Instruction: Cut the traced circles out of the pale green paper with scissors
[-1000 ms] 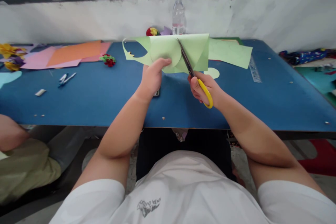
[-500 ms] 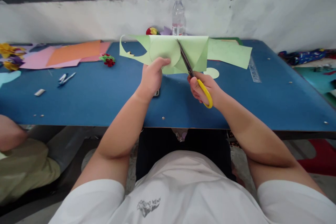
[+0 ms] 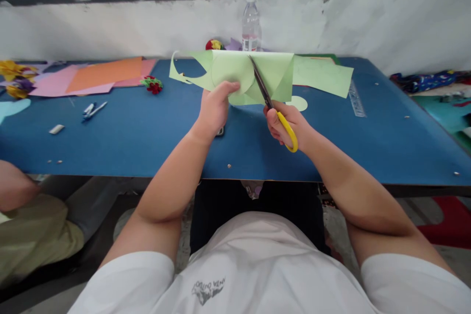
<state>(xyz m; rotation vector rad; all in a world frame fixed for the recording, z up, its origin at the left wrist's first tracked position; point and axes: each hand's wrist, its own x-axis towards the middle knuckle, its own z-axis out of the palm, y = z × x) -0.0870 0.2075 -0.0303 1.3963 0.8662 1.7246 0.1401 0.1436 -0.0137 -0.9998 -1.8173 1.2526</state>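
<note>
My left hand (image 3: pixel 218 105) pinches a light green sheet of paper (image 3: pixel 276 71) by its lower middle, thumb on top, holding it above the table. A drawn circle shows faintly on the sheet, and a round hole is cut out at its left end. In my right hand (image 3: pixel 285 122) are scissors (image 3: pixel 264 87) with yellow handles and dark blades. The blades lie against the sheet, along the right side of the drawn circle, and look nearly closed. A cut-out pale green circle (image 3: pixel 297 103) lies on the table just beyond my right hand.
On the blue table (image 3: pixel 147 142), another green sheet (image 3: pixel 324 76) and a clear ruler (image 3: pixel 356 98) lie right. A plastic bottle (image 3: pixel 250 22) stands by the wall. Left are orange paper (image 3: pixel 106 75), a red-green paper flower (image 3: pixel 152 85), a compass (image 3: pixel 93 111) and an eraser (image 3: pixel 56 129). A person sits far left.
Almost nothing differs. The whole view has shifted very slightly, and both hands, the green paper and the scissors keep nearly the same pose.
</note>
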